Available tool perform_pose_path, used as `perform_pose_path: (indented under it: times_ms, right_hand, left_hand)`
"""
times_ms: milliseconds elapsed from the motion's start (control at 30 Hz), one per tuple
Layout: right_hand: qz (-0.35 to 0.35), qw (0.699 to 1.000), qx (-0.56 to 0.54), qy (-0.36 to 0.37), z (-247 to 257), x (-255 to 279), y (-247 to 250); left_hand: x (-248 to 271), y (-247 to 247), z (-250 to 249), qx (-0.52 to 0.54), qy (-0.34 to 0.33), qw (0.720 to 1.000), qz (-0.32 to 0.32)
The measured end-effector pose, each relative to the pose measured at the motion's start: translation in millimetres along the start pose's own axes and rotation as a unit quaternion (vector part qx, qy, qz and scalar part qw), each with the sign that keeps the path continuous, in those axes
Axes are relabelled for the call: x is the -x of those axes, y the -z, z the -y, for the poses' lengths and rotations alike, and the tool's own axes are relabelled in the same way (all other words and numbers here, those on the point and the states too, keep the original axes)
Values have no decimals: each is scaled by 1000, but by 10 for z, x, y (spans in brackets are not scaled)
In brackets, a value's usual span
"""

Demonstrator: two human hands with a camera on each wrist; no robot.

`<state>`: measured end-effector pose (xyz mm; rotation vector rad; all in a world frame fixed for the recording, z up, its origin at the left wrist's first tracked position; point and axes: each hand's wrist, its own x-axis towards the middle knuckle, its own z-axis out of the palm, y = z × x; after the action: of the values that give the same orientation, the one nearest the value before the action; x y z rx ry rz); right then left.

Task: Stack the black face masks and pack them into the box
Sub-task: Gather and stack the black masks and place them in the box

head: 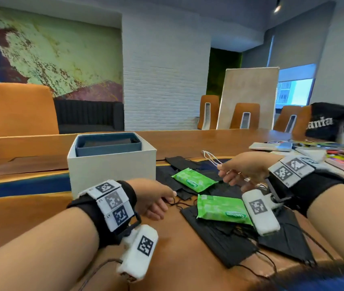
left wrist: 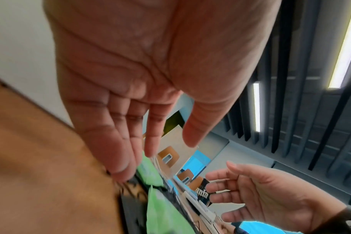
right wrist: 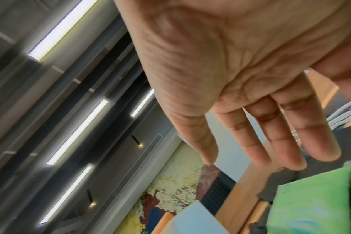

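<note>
Several black face masks lie scattered on the wooden table: one at the front (head: 219, 240), one under my right forearm (head: 288, 238), and one far back (head: 179, 162). The white box (head: 112, 173) stands at the left rear with a blue inner tray (head: 108, 144) holding something dark. My left hand (head: 167, 198) hovers by thin black ear loops at the pile's left edge, with fingers straight and thumb apart (left wrist: 168, 147), holding nothing. My right hand (head: 227, 173) hangs over the masks' far side, its fingers spread and empty (right wrist: 250, 161).
Two green wipe packs (head: 194, 179) (head: 221, 208) lie on top of the masks. White ear loops (head: 210, 157) show beyond my right hand. Papers and clutter (head: 313, 152) fill the right end, beside a black bag (head: 328, 122). Orange chairs line the far side.
</note>
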<state>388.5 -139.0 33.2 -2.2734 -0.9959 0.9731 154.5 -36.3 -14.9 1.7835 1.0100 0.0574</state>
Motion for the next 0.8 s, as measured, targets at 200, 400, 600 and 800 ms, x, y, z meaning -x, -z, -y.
perform_pose_path:
  times_ms: [200, 400, 600, 800]
  right_hand:
    - [-53, 994, 81, -41, -495, -60, 48]
    - [-113, 957, 252, -88, -744, -25, 184]
    - [-98, 943, 287, -139, -852, -50, 375]
    - [-107, 929, 312, -168, -1042, -124, 420]
  left_hand:
    - [-388, -327, -11, 7, 81, 996, -31]
    - [-545, -431, -104, -49, 132, 990, -13]
    - [-644, -463, -213, -142, 108, 983, -34]
    - [-679, -565, -200, -152, 125, 979, -54]
